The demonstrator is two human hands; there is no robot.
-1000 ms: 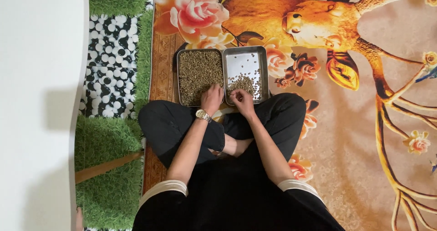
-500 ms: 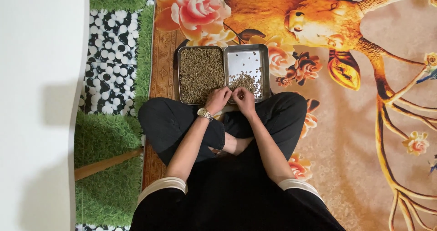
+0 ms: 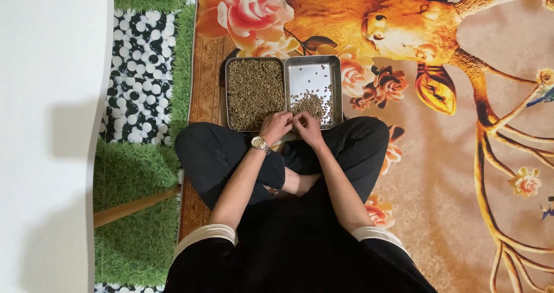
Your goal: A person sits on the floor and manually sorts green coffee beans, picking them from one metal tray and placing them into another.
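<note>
Left hand (image 3: 276, 125) curled at the near edge of the full tray (image 3: 254, 93) of greenish beans (image 3: 253, 88), fingertips meeting the right hand (image 3: 309, 126). Right hand loosely curled over the small bean pile (image 3: 312, 105) in the second tray (image 3: 314, 74), just beyond; pinch unclear.

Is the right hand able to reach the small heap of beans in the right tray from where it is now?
Probably yes. The right hand lies at the near edge of the right tray, and the heap sits just beyond its fingertips. Nothing lies between them; the left hand is beside it, not across the way.
</note>
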